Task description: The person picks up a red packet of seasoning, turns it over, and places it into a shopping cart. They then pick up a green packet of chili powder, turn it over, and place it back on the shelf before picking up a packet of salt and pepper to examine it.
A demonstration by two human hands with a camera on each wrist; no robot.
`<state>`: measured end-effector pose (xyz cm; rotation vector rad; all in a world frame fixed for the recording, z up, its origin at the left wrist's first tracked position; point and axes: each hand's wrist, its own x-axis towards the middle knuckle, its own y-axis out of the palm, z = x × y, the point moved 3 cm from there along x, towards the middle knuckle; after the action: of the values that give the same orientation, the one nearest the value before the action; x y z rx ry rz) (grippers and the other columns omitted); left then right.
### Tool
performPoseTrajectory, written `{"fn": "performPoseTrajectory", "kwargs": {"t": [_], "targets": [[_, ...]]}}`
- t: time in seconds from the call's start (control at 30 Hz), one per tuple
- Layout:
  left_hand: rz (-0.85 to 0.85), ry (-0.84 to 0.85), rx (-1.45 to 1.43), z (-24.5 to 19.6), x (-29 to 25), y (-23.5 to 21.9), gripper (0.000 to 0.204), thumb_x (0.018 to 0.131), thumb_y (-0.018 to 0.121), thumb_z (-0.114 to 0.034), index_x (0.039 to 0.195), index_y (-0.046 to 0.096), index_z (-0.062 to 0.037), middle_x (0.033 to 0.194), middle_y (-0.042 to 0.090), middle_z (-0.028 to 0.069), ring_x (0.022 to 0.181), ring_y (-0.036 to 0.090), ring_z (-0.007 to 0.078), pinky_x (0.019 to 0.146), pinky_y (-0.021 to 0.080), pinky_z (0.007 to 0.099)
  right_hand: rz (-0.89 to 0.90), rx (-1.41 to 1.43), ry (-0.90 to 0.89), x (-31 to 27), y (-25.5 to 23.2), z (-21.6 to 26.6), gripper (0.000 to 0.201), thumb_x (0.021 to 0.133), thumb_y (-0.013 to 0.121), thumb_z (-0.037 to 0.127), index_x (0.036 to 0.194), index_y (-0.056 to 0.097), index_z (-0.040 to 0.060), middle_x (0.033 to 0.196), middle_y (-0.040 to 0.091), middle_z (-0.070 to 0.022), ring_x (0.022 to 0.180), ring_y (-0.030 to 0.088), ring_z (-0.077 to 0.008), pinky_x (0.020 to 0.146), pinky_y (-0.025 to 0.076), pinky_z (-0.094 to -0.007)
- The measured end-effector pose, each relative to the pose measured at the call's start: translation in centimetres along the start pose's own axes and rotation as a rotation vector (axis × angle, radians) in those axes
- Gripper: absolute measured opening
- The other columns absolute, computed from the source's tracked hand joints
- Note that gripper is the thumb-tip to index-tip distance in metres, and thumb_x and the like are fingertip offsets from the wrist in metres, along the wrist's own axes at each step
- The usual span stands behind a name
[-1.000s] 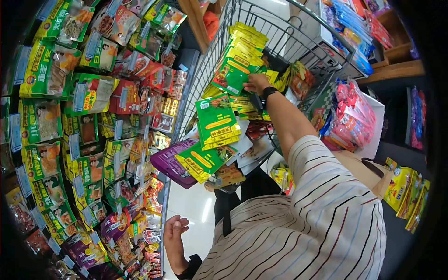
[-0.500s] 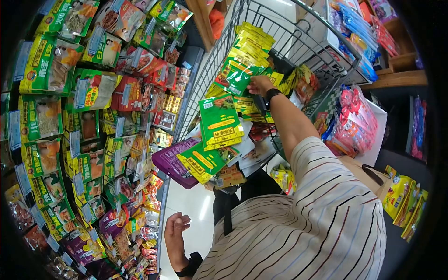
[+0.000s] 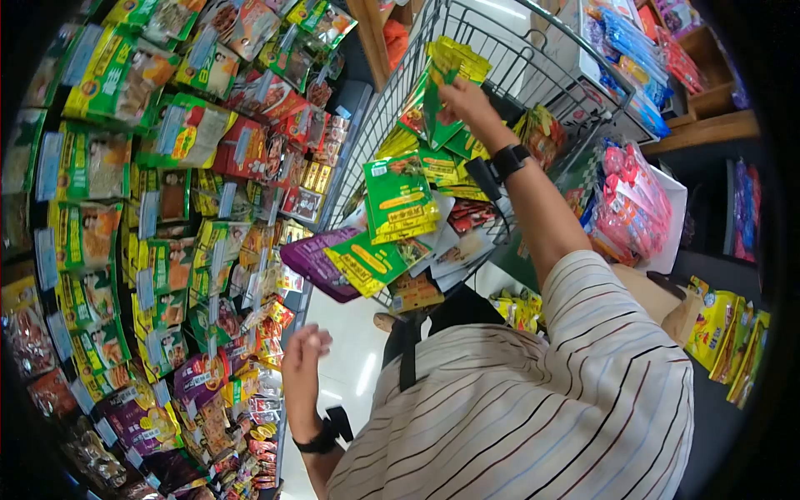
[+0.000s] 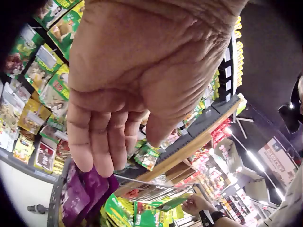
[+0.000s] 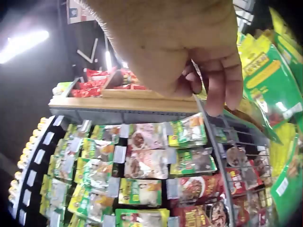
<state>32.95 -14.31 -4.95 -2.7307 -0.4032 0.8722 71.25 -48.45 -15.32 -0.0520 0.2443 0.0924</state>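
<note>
My right hand (image 3: 468,104) pinches the edge of a green-and-yellow seasoning packet (image 3: 433,93), tilted up over the pile in the cart. In the right wrist view the thumb and fingers (image 5: 218,92) close on its edge. Under and around it lie more green-and-yellow packets (image 3: 400,196), several of them stacked, and a purple packet (image 3: 315,265) at the cart's near left corner. My left hand (image 3: 305,367) hangs beside the shelf with nothing in it. Its palm and loosely extended fingers (image 4: 98,146) fill the left wrist view.
A wire shopping cart (image 3: 367,125) stands in front of me. Along the left runs a shelf rack of hanging food packets (image 3: 92,162) with price tags. To the right are a white box of pink packages (image 3: 629,200) and yellow packets (image 3: 715,332) on a dark surface.
My right hand has lifted the packet from lying flat on the pile to a steep tilt, moving up slightly. The left hand has risen a little beside the shelf.
</note>
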Motion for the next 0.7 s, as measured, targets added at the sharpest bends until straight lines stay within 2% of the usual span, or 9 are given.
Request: {"fn": "performPoseTrajectory", "kwargs": {"t": [0.13,0.27,0.33,0.4,0.5,0.53,0.6,0.67,0.7], "targets": [[0.031,0.211,0.042,-3.1,1.7,-1.0,0.035,0.101,0.058,-0.021,0.126,0.056,0.0026,0.113,0.066,0.0127,0.107,0.064,0.0204,0.094,0.051,0.0343,0.064,-0.081,-0.178,-6.1,2.4,9.0,0.027,0.090,0.059,0.024,0.088,0.053,-0.0020,0.071,0.064,-0.0119,0.062,0.068,-0.0189,0.057,0.055,-0.0305],[-0.016,0.557,0.100,-7.1,0.9,-0.7,0.063,0.090,0.071,-0.017,0.142,0.042,0.0024,0.136,0.054,0.0207,0.126,0.054,0.0298,0.106,0.043,0.0401,0.303,-0.133,-0.297,-15.7,9.9,14.9,0.026,0.090,0.058,0.024,0.093,0.057,-0.0015,0.073,0.068,-0.0106,0.063,0.068,-0.0161,0.057,0.055,-0.0288],[-0.051,0.701,0.245,-8.2,-0.5,-0.9,0.076,0.086,0.076,-0.016,0.148,0.035,0.0018,0.143,0.048,0.0241,0.132,0.048,0.0344,0.110,0.039,0.0418,0.462,-0.122,-0.256,-20.3,14.8,15.2,0.029,0.093,0.060,0.022,0.088,0.060,-0.0066,0.075,0.070,-0.0129,0.067,0.069,-0.0176,0.060,0.056,-0.0282],[-0.095,0.789,0.414,-8.1,-2.0,-1.6,0.087,0.082,0.079,-0.017,0.151,0.029,0.0011,0.146,0.043,0.0268,0.136,0.044,0.0384,0.112,0.036,0.0429,0.589,0.001,-0.176,-25.3,19.8,15.4,0.027,0.094,0.059,0.018,0.096,0.061,-0.0082,0.077,0.071,-0.0141,0.067,0.070,-0.0172,0.059,0.056,-0.0285],[-0.192,0.754,0.350,-4.7,-3.2,-3.9,0.088,0.083,0.078,-0.015,0.152,0.026,0.0012,0.146,0.042,0.0276,0.137,0.041,0.0421,0.115,0.032,0.0438,0.761,0.100,-0.155,-29.9,26.2,13.4,0.022,0.096,0.054,0.017,0.103,0.059,-0.0032,0.083,0.067,-0.0095,0.070,0.069,-0.0154,0.063,0.057,-0.0293],[-0.291,0.768,0.342,-3.2,-3.4,-4.9,0.072,0.089,0.071,-0.009,0.150,0.032,-0.0002,0.139,0.051,0.0192,0.123,0.054,0.0274,0.102,0.044,0.0339,0.781,0.076,-0.157,-31.3,27.8,13.3,0.021,0.095,0.053,0.016,0.103,0.058,-0.0021,0.084,0.065,-0.0086,0.070,0.069,-0.0154,0.063,0.057,-0.0296],[-0.334,0.752,0.266,-1.1,-3.9,-7.1,0.058,0.093,0.064,-0.006,0.145,0.038,0.0021,0.130,0.054,0.0158,0.114,0.056,0.0238,0.097,0.045,0.0311,0.846,-0.015,-0.175,-33.4,31.1,13.0,0.016,0.094,0.053,0.014,0.103,0.056,0.0014,0.090,0.061,-0.0061,0.076,0.068,-0.0139,0.066,0.056,-0.0293],[-0.376,0.766,0.068,-0.8,-6.0,-9.4,0.037,0.100,0.053,-0.003,0.135,0.046,0.0038,0.116,0.057,0.0097,0.102,0.055,0.0191,0.091,0.045,0.0291,0.795,-0.124,-0.439,-35.1,34.0,12.8,0.018,0.093,0.054,0.014,0.106,0.055,0.0011,0.094,0.060,-0.0061,0.081,0.067,-0.0130,0.069,0.056,-0.0286],[-0.391,0.756,0.019,-0.1,-6.6,-10.5,0.038,0.100,0.051,-0.003,0.137,0.045,0.0030,0.118,0.059,0.0119,0.104,0.057,0.0204,0.092,0.047,0.0303,0.831,-0.133,-0.477,-36.1,35.0,13.4,0.018,0.094,0.054,0.014,0.107,0.056,0.0014,0.098,0.060,-0.0057,0.083,0.066,-0.0125,0.071,0.055,-0.0278]]}}
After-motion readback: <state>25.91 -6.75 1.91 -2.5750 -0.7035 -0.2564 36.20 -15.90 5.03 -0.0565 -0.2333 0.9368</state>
